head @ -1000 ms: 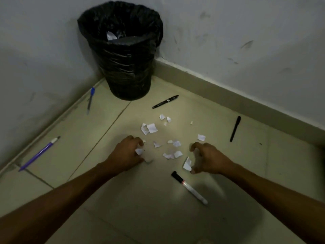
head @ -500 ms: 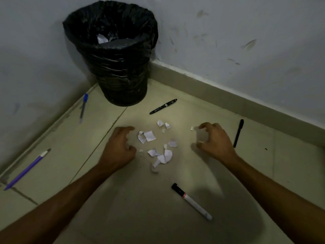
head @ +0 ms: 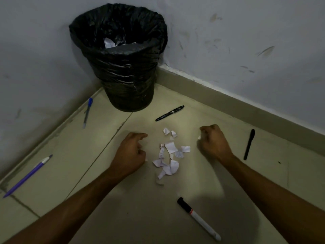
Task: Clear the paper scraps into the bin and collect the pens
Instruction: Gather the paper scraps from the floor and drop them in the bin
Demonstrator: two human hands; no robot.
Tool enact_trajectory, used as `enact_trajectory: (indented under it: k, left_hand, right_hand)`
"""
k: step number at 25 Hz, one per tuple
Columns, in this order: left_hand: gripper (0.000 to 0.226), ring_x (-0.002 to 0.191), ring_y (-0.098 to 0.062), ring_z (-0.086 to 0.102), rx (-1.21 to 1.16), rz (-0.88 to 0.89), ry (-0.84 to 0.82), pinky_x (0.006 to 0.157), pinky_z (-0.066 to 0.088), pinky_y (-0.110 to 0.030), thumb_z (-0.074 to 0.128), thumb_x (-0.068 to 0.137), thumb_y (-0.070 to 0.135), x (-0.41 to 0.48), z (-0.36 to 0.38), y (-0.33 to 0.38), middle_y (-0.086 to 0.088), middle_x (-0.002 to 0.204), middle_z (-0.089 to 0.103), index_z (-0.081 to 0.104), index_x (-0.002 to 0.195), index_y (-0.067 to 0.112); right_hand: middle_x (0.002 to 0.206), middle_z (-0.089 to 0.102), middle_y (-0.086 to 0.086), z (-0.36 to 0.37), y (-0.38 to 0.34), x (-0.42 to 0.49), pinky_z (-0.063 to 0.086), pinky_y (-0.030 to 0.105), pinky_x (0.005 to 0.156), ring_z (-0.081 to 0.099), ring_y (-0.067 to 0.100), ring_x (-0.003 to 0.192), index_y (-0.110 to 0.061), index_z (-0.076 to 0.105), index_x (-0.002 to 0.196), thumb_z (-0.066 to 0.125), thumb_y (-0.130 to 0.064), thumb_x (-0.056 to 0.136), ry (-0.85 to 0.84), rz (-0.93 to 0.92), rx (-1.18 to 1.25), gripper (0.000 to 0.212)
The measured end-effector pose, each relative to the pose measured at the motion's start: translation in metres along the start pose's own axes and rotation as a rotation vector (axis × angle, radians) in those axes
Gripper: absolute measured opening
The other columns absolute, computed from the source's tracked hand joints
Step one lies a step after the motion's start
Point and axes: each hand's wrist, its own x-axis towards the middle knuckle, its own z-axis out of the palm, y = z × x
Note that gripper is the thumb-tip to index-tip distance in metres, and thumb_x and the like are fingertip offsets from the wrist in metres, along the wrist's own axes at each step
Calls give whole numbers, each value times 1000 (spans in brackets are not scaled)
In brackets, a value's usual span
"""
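Note:
Several white paper scraps (head: 168, 155) lie bunched on the tiled floor between my hands. My left hand (head: 130, 154) rests curled on the floor just left of the pile, a sliver of white at its fingers. My right hand (head: 213, 141) is fisted right of the pile, with a small scrap (head: 199, 137) showing at its fingertips. A bin (head: 123, 67) lined with a black bag stands in the corner, paper inside. Pens lie around: a black pen (head: 169, 113), a black marker (head: 249, 144), a white marker with black cap (head: 198, 219), a blue pen (head: 87, 112), a purple pen (head: 27, 176).
Two scuffed white walls (head: 246, 41) meet behind the bin, with a skirting strip (head: 228, 95) along the floor. The floor is beige tile (head: 140, 217) with dark grout lines on the left.
The scraps have been drawn into a tighter pile. My right hand has closed into a fist around a scrap beside the pile. The view has shifted, the bin sitting lower and further right in frame.

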Motion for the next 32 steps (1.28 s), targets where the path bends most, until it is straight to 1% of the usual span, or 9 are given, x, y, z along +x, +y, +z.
enact_trajectory:
  k: [6, 10, 13, 18, 21, 25, 27, 30, 32]
  left_hand:
    - [61, 89, -16, 60, 0, -13, -28, 77, 49, -24, 59, 70, 14, -12, -3, 3, -6, 124, 55, 55, 130, 16]
    - [85, 120, -21, 50, 214, -70, -183, 96, 46, -29, 71, 70, 40, -36, -2, -2, -3, 138, 39, 36, 144, 18]
    - [82, 133, -27, 36, 294, -56, -134, 106, 41, -37, 68, 73, 29, -27, -6, -1, -8, 145, 33, 32, 146, 15]
    - [81, 136, -31, 29, 327, 5, -240, 107, 36, -39, 64, 78, 18, 21, -5, 14, -10, 150, 29, 27, 149, 12]
    - [64, 122, -29, 41, 236, 68, -368, 102, 39, -34, 64, 74, 25, 20, 11, 16, -13, 134, 43, 51, 134, 7]
    - [38, 105, -23, 49, 44, 224, -325, 91, 47, -39, 58, 71, 21, -6, 26, 8, -12, 104, 63, 66, 103, 4]
    - [62, 114, -22, 50, 38, 173, -327, 98, 47, -42, 67, 70, 35, -10, 18, 2, -11, 122, 58, 57, 126, 8]
    - [126, 132, -24, 36, 210, 212, -466, 112, 36, -40, 76, 47, 71, -18, 15, 0, -8, 146, 36, 26, 149, 15]
    - [128, 131, -25, 34, 325, 235, -496, 109, 38, -41, 83, 48, 62, -23, 20, 5, -9, 146, 32, 23, 150, 14]
  right_hand:
    - [129, 56, 14, 33, -56, 7, 41, 24, 93, 56, 29, 114, -8, 58, 132, 51, 1, 81, -148, -303, 53, 52]
    - [134, 45, 13, 32, -66, 20, 43, 36, 90, 46, 32, 114, -18, 47, 141, 52, -2, 80, -327, -426, -176, 63]
    - [125, 56, 14, 36, -74, -2, 44, 34, 92, 53, 30, 110, -11, 59, 130, 56, -3, 78, -464, -573, -103, 53]
    - [123, 58, 16, -5, -27, 11, 51, 43, 90, 58, 35, 107, -16, 59, 127, 44, -14, 73, -56, -225, -53, 57]
    - [125, 50, 20, 6, -10, -6, 50, 44, 90, 54, 43, 106, -13, 53, 134, 49, -18, 75, -208, -173, -212, 59]
    - [116, 58, 16, 32, -30, -43, 46, 27, 86, 54, 31, 104, -10, 60, 125, 54, -11, 82, -329, -341, -2, 44]
    - [128, 53, 8, 25, -37, -54, 40, 20, 92, 51, 22, 115, -16, 49, 138, 60, -29, 87, -393, -312, 81, 54]
    - [135, 44, 2, 29, -39, -68, 36, 31, 103, 41, 20, 122, -22, 27, 152, 76, -57, 70, -432, -402, -128, 102]
    - [128, 47, 5, 45, -42, -68, 42, 29, 95, 46, 22, 113, -29, 32, 148, 76, -60, 66, -383, -455, -159, 98]
